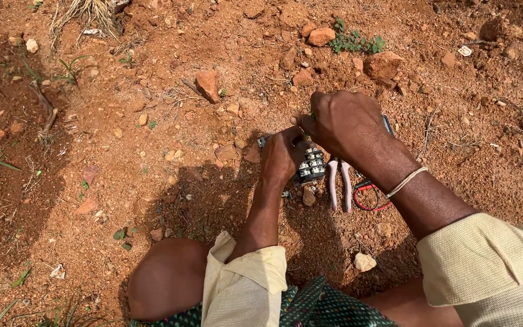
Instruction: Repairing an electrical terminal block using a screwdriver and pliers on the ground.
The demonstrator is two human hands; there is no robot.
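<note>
Left hand grip closed on black terminal block, right hand grip pinched just above it, pink-handled pliers lying below right grip on red soil

Both hands grip a terminal block over red soil.

- The black block of screw terminals lies on the bare red earth ground, near the middle of the view.
- The left hand is on the left side of the block, touching it.
- The right hand is above the block and partly covers it.
- The pliers with pale pink handles lie just right of the block, under the right wrist.
- The thin red and black wire loop lies right of the pliers, touching them.
- The large reddish stone lies behind the hands.
- The small pale stone lies in front of the pliers, near the person.
</note>
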